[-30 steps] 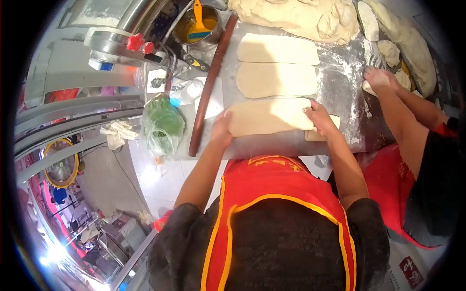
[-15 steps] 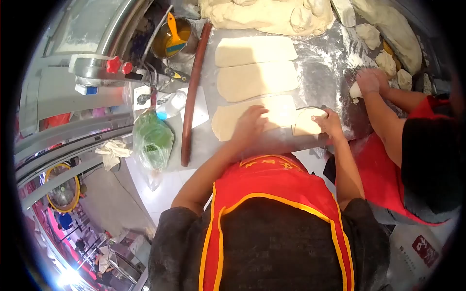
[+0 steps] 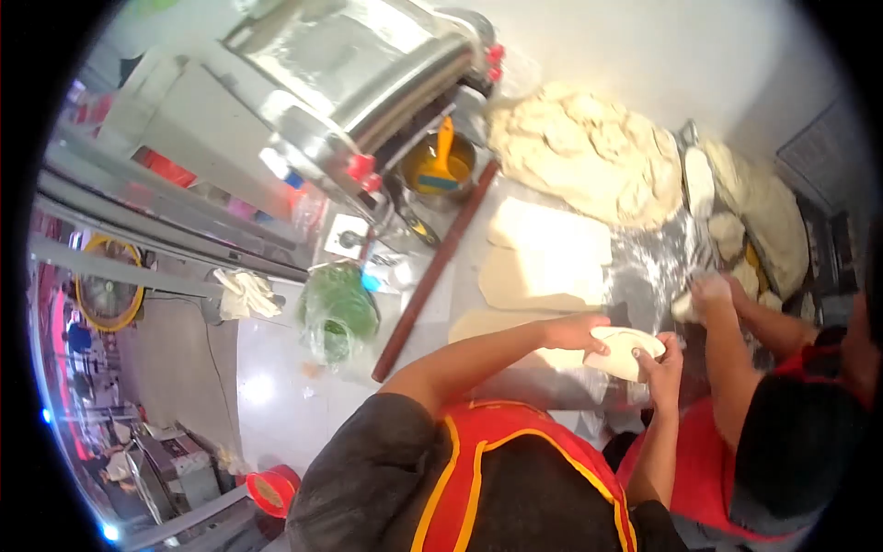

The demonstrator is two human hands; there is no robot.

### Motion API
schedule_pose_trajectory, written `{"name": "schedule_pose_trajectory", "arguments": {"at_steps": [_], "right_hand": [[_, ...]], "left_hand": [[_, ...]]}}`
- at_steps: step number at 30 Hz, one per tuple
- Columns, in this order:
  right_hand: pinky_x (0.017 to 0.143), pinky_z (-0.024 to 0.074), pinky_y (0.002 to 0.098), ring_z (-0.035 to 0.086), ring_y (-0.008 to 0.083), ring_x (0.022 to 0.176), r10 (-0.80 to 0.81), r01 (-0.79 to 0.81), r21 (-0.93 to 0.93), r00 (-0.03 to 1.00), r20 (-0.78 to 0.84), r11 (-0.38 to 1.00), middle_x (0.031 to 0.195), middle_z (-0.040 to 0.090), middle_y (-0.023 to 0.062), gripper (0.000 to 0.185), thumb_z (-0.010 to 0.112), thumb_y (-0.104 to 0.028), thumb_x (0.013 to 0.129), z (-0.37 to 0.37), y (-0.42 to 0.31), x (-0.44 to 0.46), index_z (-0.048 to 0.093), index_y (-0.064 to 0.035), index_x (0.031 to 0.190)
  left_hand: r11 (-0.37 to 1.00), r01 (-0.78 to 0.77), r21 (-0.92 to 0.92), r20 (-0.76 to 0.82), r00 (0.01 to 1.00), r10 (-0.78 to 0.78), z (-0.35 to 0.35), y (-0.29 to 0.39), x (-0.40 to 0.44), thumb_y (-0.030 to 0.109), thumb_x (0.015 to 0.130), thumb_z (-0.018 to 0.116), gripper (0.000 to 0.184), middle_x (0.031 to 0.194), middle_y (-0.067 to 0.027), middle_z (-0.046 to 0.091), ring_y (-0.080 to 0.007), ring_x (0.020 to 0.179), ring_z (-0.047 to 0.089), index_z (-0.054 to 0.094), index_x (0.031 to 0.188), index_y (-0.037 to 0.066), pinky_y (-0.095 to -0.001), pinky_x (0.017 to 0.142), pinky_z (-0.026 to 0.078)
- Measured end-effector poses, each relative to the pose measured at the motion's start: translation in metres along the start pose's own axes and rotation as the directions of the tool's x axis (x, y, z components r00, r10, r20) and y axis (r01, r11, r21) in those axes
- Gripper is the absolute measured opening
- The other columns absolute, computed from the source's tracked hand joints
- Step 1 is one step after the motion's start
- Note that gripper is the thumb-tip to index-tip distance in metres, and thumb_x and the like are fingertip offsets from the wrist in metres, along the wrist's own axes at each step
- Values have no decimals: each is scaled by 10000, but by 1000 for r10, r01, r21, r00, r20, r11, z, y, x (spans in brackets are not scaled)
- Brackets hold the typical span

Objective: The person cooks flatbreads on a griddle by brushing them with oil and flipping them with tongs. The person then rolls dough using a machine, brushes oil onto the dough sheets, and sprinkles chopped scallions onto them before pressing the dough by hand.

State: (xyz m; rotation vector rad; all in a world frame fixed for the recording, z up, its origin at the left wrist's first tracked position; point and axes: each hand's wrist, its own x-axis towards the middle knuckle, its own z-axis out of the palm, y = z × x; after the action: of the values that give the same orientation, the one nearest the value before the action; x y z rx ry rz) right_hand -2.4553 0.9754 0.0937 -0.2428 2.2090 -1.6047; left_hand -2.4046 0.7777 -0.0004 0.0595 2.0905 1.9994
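Between both hands, above the table's front edge, is a small flat piece of dough [image 3: 614, 363] with a rounded, folded-looking edge. My left hand [image 3: 578, 333] pinches its left side with thumb and fingers. On its right side, my right hand [image 3: 666, 370] grips it, thumb on top. Behind my left forearm lie flat dough sheets [image 3: 543, 276] in a row, the nearest partly covered by the arm. A long brown rolling pin [image 3: 440, 267] lies slantwise to their left.
A large dough mound [image 3: 589, 156] sits at the back. A metal pot [image 3: 471, 170] holds a yellow-handled brush [image 3: 445, 152]. Left are a steel machine [image 3: 368, 83] and a plastic bag with green contents [image 3: 340, 308]. At right, a co-worker's hands [image 3: 713, 293] work dough.
My left hand has left the nearest dough sheet and moved right to take hold of the small dough piece, now raised in both hands. The view has turned and shifted.
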Motion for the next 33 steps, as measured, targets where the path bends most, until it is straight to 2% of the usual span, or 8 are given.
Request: {"name": "schedule_pose_trajectory", "arguments": {"at_steps": [3, 5, 7, 9, 12, 16, 19, 33], "right_hand": [[613, 458, 238, 538, 105, 687, -78, 78, 50, 997, -17, 996, 766, 569, 39, 237, 673, -33, 735, 43, -44, 44, 498, -19, 894], [593, 452, 234, 531, 94, 673, -145, 139, 218, 989, 11, 966, 768, 573, 31, 242, 682, -69, 757, 98, -97, 70, 519, -18, 929], [585, 453, 231, 535, 84, 669, -214, 174, 323, 973, 91, 930, 784, 584, 25, 266, 682, -84, 778, 150, -151, 97, 536, -25, 992], [645, 479, 239, 583, 118, 762, -350, 182, 603, 921, 173, 776, 894, 601, 55, 322, 665, -77, 794, 211, -203, 126, 504, -10, 1064], [819, 486, 308, 564, 189, 936, -458, -155, 866, 797, 394, 476, 1056, 545, 117, 450, 603, -92, 845, 273, -280, 139, 379, 39, 1213], [833, 491, 345, 571, 224, 929, -394, -60, 773, 834, 387, 632, 1085, 522, 145, 535, 593, -107, 846, 301, -287, 128, 291, 31, 1266], [800, 504, 327, 582, 217, 909, -323, -10, 616, 845, 426, 788, 1071, 523, 145, 522, 577, -99, 849, 283, -239, 124, 296, 3, 1278], [759, 519, 329, 585, 219, 877, -132, -146, 479, 857, 499, 866, 1053, 540, 137, 349, 526, -83, 875, 322, -201, 146, 401, 7, 1188]], "left_hand": [[975, -4, -222, 50, 999, 15, -83, 48, -6, 167, 835, 634, 471, 996, -104, 600, -122, 819, 550, 455, 1229, -21, -267, 733, 471], [982, 133, 137, -288, 954, -89, -146, 131, -41, 269, 808, 670, 492, 992, -127, 591, -134, 802, 551, 488, 1175, -5, -289, 691, 484], [716, 36, 698, -477, 769, 426, -215, 156, -63, 300, 802, 669, 495, 989, -143, 594, -196, 837, 565, 512, 1132, -33, -323, 743, 477], [813, -6, 582, -575, 704, 417, -303, 187, -74, 263, 815, 652, 431, 963, -109, 620, -166, 881, 567, 520, 1112, -19, -304, 766, 470], [636, 236, 735, -630, 585, 510, -402, 266, -112, 178, 823, 620, 416, 933, -146, 633, -184, 814, 609, 492, 1154, -39, -300, 709, 489], [308, 727, 614, -750, 416, 514, -484, 295, -143, 311, 799, 615, 474, 988, -151, 633, -338, 876, 606, 501, 1220, 125, -422, 815, 462], [112, 828, 550, -811, 497, 310, -509, 272, -150, 369, 794, 609, 433, 1193, -136, 530, -307, 1137, 478, 543, 1171, 166, -426, 875, 440], [100, 547, 831, -549, 780, 301, -451, 235, -141, 405, 787, 619, 487, 1242, -127, 499, -344, 1133, 433, 546, 1225, 204, -397, 966, 368]]}}
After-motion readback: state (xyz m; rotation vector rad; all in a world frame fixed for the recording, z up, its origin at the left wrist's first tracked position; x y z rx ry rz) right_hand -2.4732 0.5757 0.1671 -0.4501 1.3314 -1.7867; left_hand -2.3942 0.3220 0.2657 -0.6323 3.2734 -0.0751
